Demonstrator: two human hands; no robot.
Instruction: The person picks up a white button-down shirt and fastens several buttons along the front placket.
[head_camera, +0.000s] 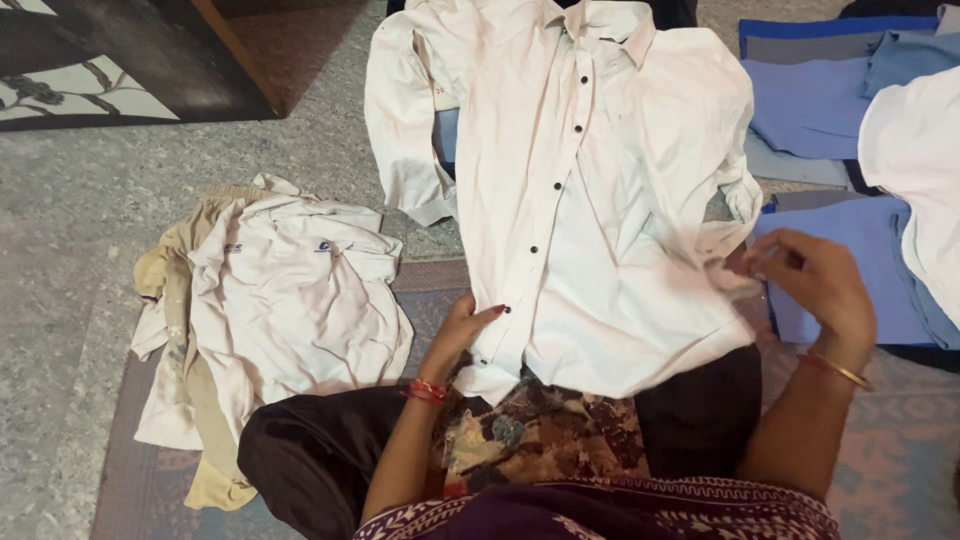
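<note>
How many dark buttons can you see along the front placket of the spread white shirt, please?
4: upper placket button, middle button, lower button, and one at the left hand fingertips. More may be hidden by folds.

The floor is grey speckled stone, dull and evenly lit with no hard shadows; a worn mat with a faded reddish and blue pattern covers the lower part of it, running from the left edge to the right; at the upper left lies a dark rug with a pale leaf pattern; beside it a brown wooden edge slants across a reddish-brown surface; no wall or window is in view.
</note>
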